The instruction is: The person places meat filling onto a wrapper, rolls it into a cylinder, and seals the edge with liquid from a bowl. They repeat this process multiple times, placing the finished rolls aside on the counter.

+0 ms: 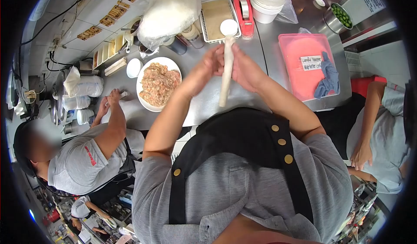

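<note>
A long, pale uncooked lumpia roll [226, 72] stands out between my hands over the steel counter, its lower end pointing back at my apron. My left hand [211, 65] grips its upper part from the left with curled fingers. From the other side my right hand [246, 70] holds the same part, the thumb near the top end. Left of my hands, a white plate [140, 90] carries a heap of raw minced filling [160, 84]. Just beyond the roll's top sits a small white round container [229, 27].
A pink-looking plastic box [289, 83] labelled for lumpia wrappers, with a blue cloth [329, 77], stands right. Behind are a lined white basket [216, 20], red tape dispenser [244, 14], stacked tubs [266, 3] and plastic bag [169, 16]. Co-workers stand on both sides.
</note>
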